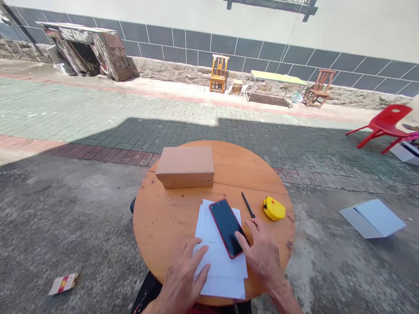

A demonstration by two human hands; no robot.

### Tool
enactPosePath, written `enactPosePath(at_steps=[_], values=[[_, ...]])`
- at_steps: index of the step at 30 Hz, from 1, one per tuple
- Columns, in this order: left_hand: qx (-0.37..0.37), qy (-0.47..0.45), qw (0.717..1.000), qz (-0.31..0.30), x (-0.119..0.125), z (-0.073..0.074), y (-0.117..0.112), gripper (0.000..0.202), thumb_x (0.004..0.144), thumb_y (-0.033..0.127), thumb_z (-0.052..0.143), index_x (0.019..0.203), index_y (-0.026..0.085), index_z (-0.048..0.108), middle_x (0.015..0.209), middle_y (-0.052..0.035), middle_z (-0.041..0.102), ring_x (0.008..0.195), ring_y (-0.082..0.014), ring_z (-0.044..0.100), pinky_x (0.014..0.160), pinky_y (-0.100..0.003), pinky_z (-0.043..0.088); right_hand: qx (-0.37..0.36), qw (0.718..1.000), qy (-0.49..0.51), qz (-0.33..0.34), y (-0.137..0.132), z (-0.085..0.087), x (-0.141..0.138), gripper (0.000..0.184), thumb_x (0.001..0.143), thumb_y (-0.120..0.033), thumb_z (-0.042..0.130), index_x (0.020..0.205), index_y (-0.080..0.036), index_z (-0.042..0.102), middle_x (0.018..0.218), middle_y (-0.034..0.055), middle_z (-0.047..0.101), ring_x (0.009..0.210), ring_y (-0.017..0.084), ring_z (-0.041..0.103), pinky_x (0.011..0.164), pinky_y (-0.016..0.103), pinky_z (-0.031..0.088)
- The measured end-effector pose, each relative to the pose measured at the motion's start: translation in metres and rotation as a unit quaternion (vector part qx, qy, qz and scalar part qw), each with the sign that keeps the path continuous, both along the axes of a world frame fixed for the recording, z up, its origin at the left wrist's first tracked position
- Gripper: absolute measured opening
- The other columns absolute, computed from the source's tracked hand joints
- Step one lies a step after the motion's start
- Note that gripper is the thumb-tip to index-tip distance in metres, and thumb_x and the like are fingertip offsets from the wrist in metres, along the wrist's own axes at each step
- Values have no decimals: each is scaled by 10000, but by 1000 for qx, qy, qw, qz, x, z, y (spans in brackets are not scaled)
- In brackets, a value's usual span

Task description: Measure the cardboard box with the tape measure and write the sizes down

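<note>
Grip half open, the right hand (262, 250) hangs at the lower right edge of a red-rimmed phone (225, 224), thumb over the screen's side and forefinger extended toward the near end of a black pen (248, 204). Thumb and forefinger stand apart, with no firm hold evident; whether the thumb presses the glass cannot be told. Opposite, the left hand (186, 274) is spread wide, fingers and thumb separated over the left border of white paper sheets (221, 266), with nothing enclosed in its grip, likely to keep the pages steady.

The phone lies aslant across the upper part of the paper on a round wooden tabletop (163, 226), where its weight probably helps hold the loose sheets flat outdoors. Pen and yellow tape measure (274, 208) sit to the right, seemingly kept within easy reach of the right hand. A brown cardboard box (186, 165) rests at the far left, apparently set back to leave working room near the body. Both forearms slant inward from the near side, palms turned down, the right wrist bent slightly toward the phone.
</note>
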State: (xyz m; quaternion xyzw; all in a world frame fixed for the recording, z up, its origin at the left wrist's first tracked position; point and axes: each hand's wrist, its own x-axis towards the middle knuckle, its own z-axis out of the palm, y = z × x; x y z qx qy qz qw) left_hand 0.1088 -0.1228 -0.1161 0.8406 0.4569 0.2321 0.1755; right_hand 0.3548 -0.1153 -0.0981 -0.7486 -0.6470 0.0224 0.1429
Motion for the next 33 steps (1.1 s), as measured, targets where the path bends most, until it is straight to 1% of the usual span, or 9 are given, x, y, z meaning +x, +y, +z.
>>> enactPosePath(at_steps=[3, 5, 7, 11, 16, 22, 25, 29, 33], values=[[32, 44, 998, 20, -10, -10, 0, 599, 791, 309, 652, 1360, 239, 478, 1417, -188, 445, 1217, -365, 505, 896, -502, 508, -24, 999, -13, -39, -3, -2, 22, 303, 940, -338, 442, 1161, -211, 605, 1177, 110, 624, 967, 261, 648, 762, 360, 499], [51, 65, 997, -3, -12, -17, -3, 749, 720, 339, 716, 1407, 246, 435, 1485, -206, 363, 1280, -412, 444, 925, -545, 487, -52, 995, -53, -59, 8, -2, 28, 289, 955, -278, 418, 1174, -206, 591, 1126, 99, 641, 896, 237, 667, 657, 315, 487], [64, 82, 994, -42, -12, -23, -7, 801, 690, 383, 738, 1417, 253, 430, 1477, -206, 385, 1310, -429, 408, 958, -572, 460, -71, 989, -111, -68, 24, 0, 28, 265, 956, -267, 436, 1152, -191, 597, 1056, 98, 651, 868, 242, 670, 595, 299, 461], [80, 96, 992, -34, -7, -29, -17, 632, 721, 352, 712, 1324, 281, 537, 1408, -166, 486, 1342, -402, 378, 1021, -578, 405, -83, 982, -160, -61, 46, -2, 28, 198, 947, -215, 451, 1004, -162, 633, 928, 100, 657, 796, 256, 674, 529, 293, 414], [82, 102, 991, -18, 2, -34, -12, 542, 782, 287, 665, 1311, 273, 549, 1452, -144, 443, 1334, -365, 406, 955, -481, 489, -92, 980, -158, -78, 36, -9, 39, 192, 953, -212, 455, 999, -145, 629, 913, 105, 658, 765, 235, 677, 509, 267, 377], [9, 87, 995, -43, 37, -23, 12, 502, 796, 292, 663, 1289, 255, 575, 1454, -153, 438, 1346, -364, 393, 1034, -523, 426, -95, 980, -145, -97, 20, -5, 47, 223, 964, -286, 467, 1047, -178, 644, 973, 88, 667, 753, 220, 680, 492, 273, 365], [-43, 68, 996, -45, 46, -16, 15, 535, 790, 278, 670, 1312, 261, 558, 1486, -151, 399, 1378, -367, 343, 1070, -543, 376, -59, 983, -144, -97, 17, 1, 50, 259, 976, -271, 419, 1039, -184, 654, 1008, 94, 677, 787, 231, 679, 536, 288, 394], [-90, 12, 995, -47, 20, -5, 26, 726, 749, 372, 719, 1416, 287, 446, 1529, -153, 333, 1372, -386, 348, 1076, -580, 344, 31, 998, -50, -35, 29, 19, 46, 271, 946, -299, 420, 1012, -186, 658, 1045, 98, 690, 917, 255, 658, 708, 334, 465], [-85, -134, 981, 111, -39, 15, 76, 569, 869, 435, 559, 1401, 264, 452, 1520, -119, 356, 1389, -317, 336, 1121, -526, 291, 24, 990, 141, 12, 68, 43, 20, 330, 890, -410, 452, 1028, -193, 658, 1003, 89, 708, 931, 259, 653, 793, 367, 475]])
